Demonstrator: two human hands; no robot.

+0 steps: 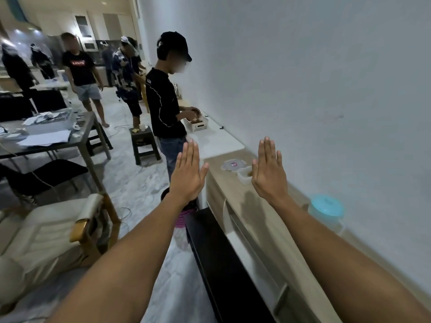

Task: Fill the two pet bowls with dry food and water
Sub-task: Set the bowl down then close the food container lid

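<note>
Both my arms reach forward with flat, straight fingers and hold nothing. My left hand (188,174) hovers over the floor beside the wooden counter (224,185). My right hand (269,171) is raised above the counter top. Just left of it stands a small open plastic container (244,175) with brown dry food inside, partly hidden by my right hand. Its clear lid (233,164) lies flat beside it. A jug with a light blue lid (326,212) stands on the counter near the wall, under my right forearm. No pet bowls are in sight.
A person in a black cap (166,101) stands at the counter ahead, hands in a white basket (198,125). A black stool (144,144), a grey table (46,136), a cream armchair (46,231) and a pink basket (183,215) stand on the floor. Other people are further back.
</note>
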